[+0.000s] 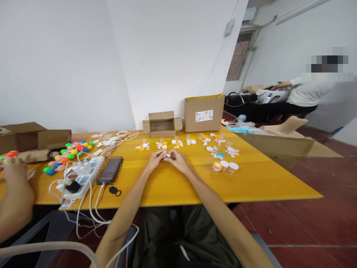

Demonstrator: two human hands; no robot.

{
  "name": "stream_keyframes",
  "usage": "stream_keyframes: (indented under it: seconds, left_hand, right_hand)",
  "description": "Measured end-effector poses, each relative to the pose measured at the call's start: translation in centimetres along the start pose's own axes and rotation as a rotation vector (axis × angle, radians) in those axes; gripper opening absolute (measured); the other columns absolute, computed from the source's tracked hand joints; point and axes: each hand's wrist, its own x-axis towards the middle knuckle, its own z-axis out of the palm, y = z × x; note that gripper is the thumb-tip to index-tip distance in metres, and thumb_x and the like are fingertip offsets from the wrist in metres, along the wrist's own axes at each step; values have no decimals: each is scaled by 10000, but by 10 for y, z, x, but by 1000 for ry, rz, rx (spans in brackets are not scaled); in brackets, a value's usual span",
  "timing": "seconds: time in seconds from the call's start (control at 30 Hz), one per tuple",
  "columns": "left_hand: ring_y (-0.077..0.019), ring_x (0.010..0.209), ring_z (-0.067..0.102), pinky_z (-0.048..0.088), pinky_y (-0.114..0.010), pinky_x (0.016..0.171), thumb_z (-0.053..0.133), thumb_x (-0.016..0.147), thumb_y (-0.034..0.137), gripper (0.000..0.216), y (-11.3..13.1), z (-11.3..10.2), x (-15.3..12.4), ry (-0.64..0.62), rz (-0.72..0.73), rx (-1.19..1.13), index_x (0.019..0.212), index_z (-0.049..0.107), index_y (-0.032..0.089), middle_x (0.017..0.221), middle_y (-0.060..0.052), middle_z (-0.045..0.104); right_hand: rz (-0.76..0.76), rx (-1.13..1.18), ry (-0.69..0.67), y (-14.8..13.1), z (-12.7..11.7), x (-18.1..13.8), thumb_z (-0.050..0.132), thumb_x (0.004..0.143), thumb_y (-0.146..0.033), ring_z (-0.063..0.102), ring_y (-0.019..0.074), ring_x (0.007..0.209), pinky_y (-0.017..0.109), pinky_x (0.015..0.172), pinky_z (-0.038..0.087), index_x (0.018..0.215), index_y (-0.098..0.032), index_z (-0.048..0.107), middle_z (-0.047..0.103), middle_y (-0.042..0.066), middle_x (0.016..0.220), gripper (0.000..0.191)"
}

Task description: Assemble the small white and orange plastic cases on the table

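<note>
Over the middle of the table, my left hand (156,160) and my right hand (177,160) meet with fingers bent inward. Pinched between their fingertips is a small white piece (167,155), too small to identify. Just behind them lie groups of little white parts with orange discs (164,143) and clear plastic cups (176,138). To the right of my hands, a teal ring (220,155) sits among more white discs (209,149). Nearer the front stand small clear containers with white and orange lids (233,166).
An open cardboard box (162,133) and a closed carton (204,124) stand against the wall. On the left are a phone (110,170), a power strip (86,178) with trailing cables, colourful balls (74,151) and another person's hand (15,173). A person (308,91) sits far right.
</note>
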Motion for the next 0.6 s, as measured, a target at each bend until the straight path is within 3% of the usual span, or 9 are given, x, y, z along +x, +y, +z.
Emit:
stream_keyframes:
  seconds: [0.13,0.3,0.47,0.6]
  left_hand:
    - [-139,645,551,470,-255,643,728,750,567,410,-1,-1,0,-11,4,8,819,741,163,660,7,620]
    - [-134,663,551,461,-244,635,736,744,565,408,-2,-1,0,-11,1,-1,804,736,162,712,1,649]
    - [-142,646,546,461,-250,629,728,746,568,406,-1,-1,0,-7,-5,14,806,737,166,645,7,612]
    - [-139,671,550,466,-246,643,727,738,583,426,0,0,0,-13,11,18,818,741,165,700,3,644]
  right_hand:
    - [23,-41,-32,-3,-1,0,591,827,-548,538,163,597,292,608,425,679,-229,579,590,-23,617,351]
    - [22,5,5,-5,0,0,755,676,-511,561,163,634,287,623,448,788,-236,599,648,-28,723,336]
    - [26,-50,-36,-6,-2,-1,604,813,-542,525,160,589,288,601,414,669,-228,580,563,-31,599,346]
    - [11,-25,-3,-4,-1,0,707,718,-523,538,153,611,282,610,431,803,-229,619,642,-24,732,319]
